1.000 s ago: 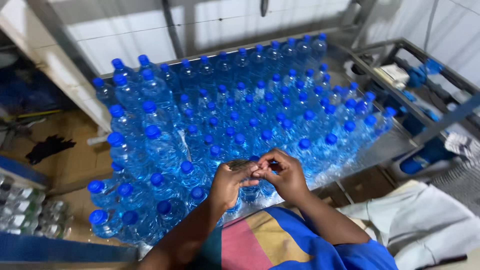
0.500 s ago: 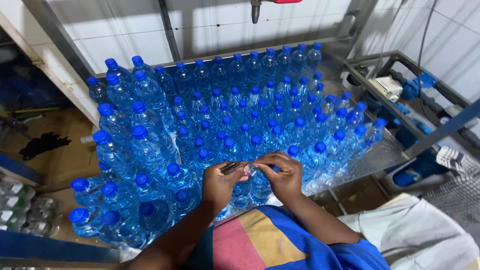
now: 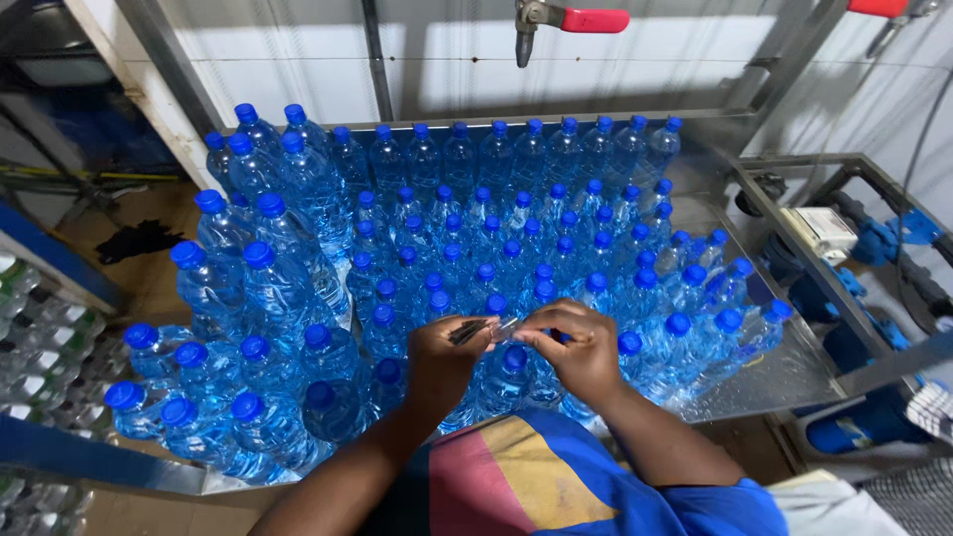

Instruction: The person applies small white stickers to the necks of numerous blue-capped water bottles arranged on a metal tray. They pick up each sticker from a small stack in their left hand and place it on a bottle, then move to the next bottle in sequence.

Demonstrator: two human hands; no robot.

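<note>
My left hand point(image 3: 444, 359) and my right hand point(image 3: 581, 349) meet over the near edge of a crowd of clear water bottles with blue caps point(image 3: 516, 248). The left hand pinches a small dark-edged bunch of thin clear plastic sleeves point(image 3: 471, 330). The fingertips of the right hand grip one clear sleeve point(image 3: 504, 329) at the end of that bunch. Right under the hands stands a small bottle point(image 3: 514, 362). Taller bottles point(image 3: 260, 288) stand to the left.
The bottles fill a steel table point(image 3: 794, 372) whose bare corner shows at the right. A red-handled valve point(image 3: 586, 19) hangs above the back wall. Blue fittings and a metal frame point(image 3: 874, 243) lie at the right; more bottles point(image 3: 30, 328) are stacked at the left.
Both hands stay together at the same spot, fingers working the clear sleeve. The view has tilted up, so the valve above now shows.
</note>
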